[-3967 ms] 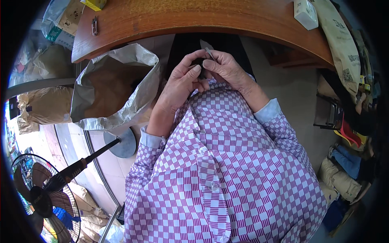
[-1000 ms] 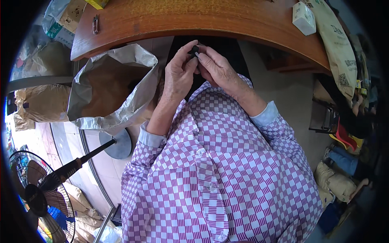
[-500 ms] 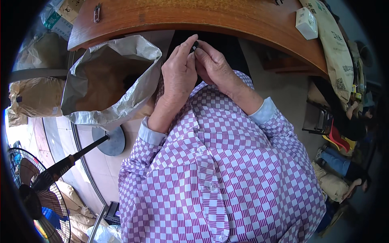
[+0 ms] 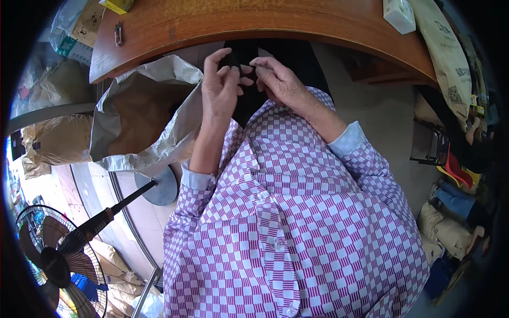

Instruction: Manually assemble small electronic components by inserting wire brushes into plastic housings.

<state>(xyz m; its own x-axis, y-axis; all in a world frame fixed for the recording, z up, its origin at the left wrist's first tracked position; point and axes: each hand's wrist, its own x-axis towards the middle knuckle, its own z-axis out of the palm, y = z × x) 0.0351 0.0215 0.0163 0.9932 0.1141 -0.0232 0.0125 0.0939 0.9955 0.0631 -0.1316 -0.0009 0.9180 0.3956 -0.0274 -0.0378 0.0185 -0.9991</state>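
Dark piece [image 4: 235, 60] hardly shows between the hands [image 4: 219, 94].

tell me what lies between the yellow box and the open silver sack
The head view shows small snips lying on the wooden table, between the yellow box and the silver sack.

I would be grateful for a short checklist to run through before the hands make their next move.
1. Both hands visible: ok; the left hand and right hand are both in view, short of the table.
2. Left hand's hold known: cannot tell; its fingers are spread against dark surroundings.
3. Right hand's hold known: cannot tell; its fingertips are drawn together, hiding anything between.
4. Sack mouth open: ok; the silver sack gapes beside the left forearm.
5. Snips clear of the hands: ok; they lie on the table's left end.
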